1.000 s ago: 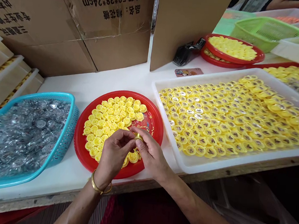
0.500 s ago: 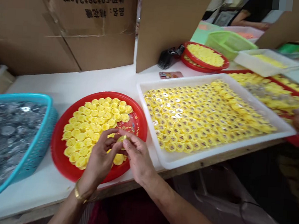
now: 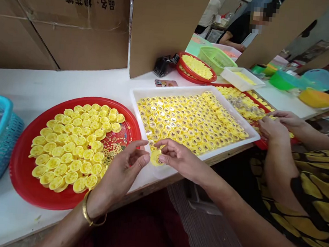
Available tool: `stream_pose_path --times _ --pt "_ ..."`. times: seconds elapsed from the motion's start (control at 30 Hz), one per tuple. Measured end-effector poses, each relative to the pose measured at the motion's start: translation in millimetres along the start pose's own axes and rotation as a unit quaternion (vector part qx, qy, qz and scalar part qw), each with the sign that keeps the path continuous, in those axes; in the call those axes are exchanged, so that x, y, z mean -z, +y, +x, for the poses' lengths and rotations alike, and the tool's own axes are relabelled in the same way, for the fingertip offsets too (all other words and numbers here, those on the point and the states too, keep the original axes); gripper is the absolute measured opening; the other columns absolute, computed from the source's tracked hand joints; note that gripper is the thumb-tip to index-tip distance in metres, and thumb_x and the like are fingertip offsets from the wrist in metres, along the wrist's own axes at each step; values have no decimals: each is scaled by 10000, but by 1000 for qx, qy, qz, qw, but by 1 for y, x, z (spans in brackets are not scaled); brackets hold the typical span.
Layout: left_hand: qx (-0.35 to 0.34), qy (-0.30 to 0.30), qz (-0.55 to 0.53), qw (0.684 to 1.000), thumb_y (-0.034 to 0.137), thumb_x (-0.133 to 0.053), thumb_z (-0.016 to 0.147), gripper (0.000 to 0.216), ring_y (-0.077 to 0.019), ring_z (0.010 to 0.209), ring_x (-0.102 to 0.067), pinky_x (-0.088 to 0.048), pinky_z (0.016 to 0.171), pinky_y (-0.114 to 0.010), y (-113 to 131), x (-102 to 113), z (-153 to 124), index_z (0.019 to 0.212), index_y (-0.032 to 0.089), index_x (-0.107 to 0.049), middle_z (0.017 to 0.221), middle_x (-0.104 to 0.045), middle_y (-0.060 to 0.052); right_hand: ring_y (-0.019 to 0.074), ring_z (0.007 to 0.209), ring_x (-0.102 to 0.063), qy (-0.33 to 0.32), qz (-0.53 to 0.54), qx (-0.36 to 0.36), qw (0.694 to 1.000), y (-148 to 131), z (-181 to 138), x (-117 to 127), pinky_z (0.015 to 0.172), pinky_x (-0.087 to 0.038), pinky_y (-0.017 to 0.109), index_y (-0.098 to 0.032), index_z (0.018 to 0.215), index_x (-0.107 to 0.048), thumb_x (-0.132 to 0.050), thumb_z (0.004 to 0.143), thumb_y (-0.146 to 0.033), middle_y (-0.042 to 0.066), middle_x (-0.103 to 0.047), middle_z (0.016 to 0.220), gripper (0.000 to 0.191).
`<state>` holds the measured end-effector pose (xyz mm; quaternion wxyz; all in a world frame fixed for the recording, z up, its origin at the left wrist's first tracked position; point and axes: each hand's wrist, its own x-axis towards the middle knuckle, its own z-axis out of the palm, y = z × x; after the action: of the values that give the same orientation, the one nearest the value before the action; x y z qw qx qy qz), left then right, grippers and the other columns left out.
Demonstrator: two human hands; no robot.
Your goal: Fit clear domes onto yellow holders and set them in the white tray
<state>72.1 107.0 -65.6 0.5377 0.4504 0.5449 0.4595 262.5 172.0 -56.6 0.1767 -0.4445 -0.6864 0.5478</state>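
Observation:
Between the thumb and fingers of my right hand (image 3: 180, 159) is a small round yellow plastic piece (image 3: 155, 158), held over the near left corner of a white tray (image 3: 184, 90). That tray carries rows of yellow round pieces with dark printed centres. My left hand (image 3: 121, 169), with a gold bangle at its wrist, is just left of the held piece, fingers and thumb apart and nothing visible between them. Under and beyond it lies a red round tray (image 3: 24, 165) of overlapping yellow round pieces (image 3: 70, 146), with tiny loose bits on its right side.
A turquoise basket (image 3: 4, 140) of clear glossy pieces stands at the left. Cardboard (image 3: 82, 43) walls the back. Stacked red trays (image 3: 211, 79) and a black item (image 3: 163, 65) stand behind. At the right, a co-worker's hands (image 3: 276, 127) are over another red tray.
My hands have moved apart and right, from the red round tray to the white tray's corner. The yellow piece is now in my right hand only. The view has turned right.

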Motion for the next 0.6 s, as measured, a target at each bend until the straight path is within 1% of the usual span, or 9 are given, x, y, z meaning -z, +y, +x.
stream_pose_path --times 0.03,0.1,0.2,0.27,0.33,0.4,0.5,0.6 --pt "-3 9 22 1000 444 -628 780 409 -197 849 -655 -506 719 -294 -2 3 1 1104 194 -630 917 -712 -72 135 738 -601 8 -35 -11 999 5 2 5 674 -472 266 -217 1022 -614 -616 793 -228 -12 -631 779 230" --pt "10 29 65 997 457 -621 778 380 -207 855 -650 -503 725 -304 -9 12 0 1043 188 -666 956 -709 -81 141 723 -604 10 -118 -23 993 14 5 11 666 -455 263 -202 906 -635 -655 755 -197 -8 -644 754 152" --pt "47 41 104 993 483 -613 774 391 -208 830 -642 -501 728 -314 -20 25 -5 1010 180 -679 949 -709 -79 151 710 -605 -27 -242 -22 970 18 9 11 660 -426 263 -189 800 -654 -673 748 -175 6 -664 746 57" --pt "64 44 108 991 497 -605 776 406 -212 850 -638 -505 732 -316 -25 30 -9 1022 182 -675 953 -708 -76 163 751 -608 -52 -311 -1 949 16 13 8 683 -413 267 -184 794 -671 -652 756 -130 23 -675 796 69" --pt "73 46 104 991 502 -605 776 409 -213 853 -636 -513 725 -314 -28 33 -12 1017 179 -675 936 -708 -75 177 809 -615 -72 -358 27 930 13 17 7 711 -406 271 -176 798 -680 -623 760 -82 40 -683 857 116" --pt "79 47 95 991 497 -615 772 403 -210 855 -639 -521 733 -312 -29 34 -14 1008 176 -677 935 -710 -77 186 827 -621 -97 -390 38 915 13 20 6 705 -397 272 -172 805 -688 -597 773 -69 47 -693 869 141" --pt "87 52 77 992 496 -633 759 407 -208 872 -643 -531 753 -310 -30 37 -15 1002 173 -680 939 -712 -82 194 794 -624 -127 -442 38 887 14 25 6 651 -368 274 -176 794 -696 -575 800 -94 51 -700 826 146" --pt "92 59 73 991 507 -642 744 422 -208 879 -641 -533 763 -310 -32 39 -15 996 171 -680 940 -709 -81 191 753 -613 -140 -493 47 857 15 29 4 606 -330 274 -174 746 -689 -567 816 -132 60 -686 797 147"
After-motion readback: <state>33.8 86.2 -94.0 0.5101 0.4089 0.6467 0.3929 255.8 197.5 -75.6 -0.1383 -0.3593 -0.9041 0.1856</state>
